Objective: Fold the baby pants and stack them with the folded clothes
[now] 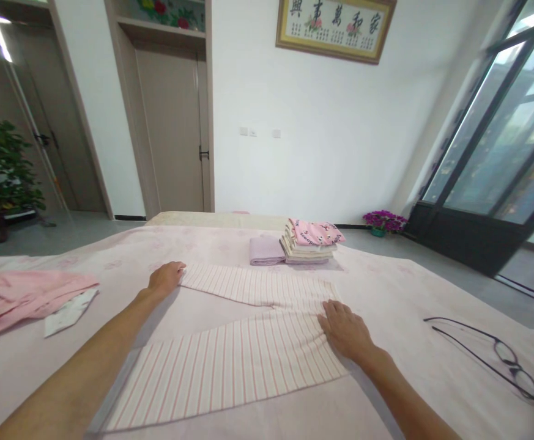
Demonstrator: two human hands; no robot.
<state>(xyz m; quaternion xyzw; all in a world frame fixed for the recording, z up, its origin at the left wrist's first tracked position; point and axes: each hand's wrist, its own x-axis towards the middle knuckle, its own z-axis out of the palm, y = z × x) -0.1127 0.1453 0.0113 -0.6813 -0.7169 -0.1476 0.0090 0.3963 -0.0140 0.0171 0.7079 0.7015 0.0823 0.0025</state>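
Observation:
Striped trousers (239,348), cream with pink lines, lie spread on the pale pink sheet (193,318), legs to the left and waist to the right. My left hand (166,278) grips the hem of the far leg, with its fingers closed on the cloth. Near the waist, my right hand (345,329) rests flat on the fabric, fingers stretched out. Small creases run through the cloth around the crotch and beside the right hand.
Beyond the trousers stand a folded lilac cloth (267,250) and a stack of folded clothes (310,241) topped with pink. Rumpled pink clothing (23,299) lies at the left. Glasses (508,360) sit at the right. Purple flowers (385,221) stand near the glass door.

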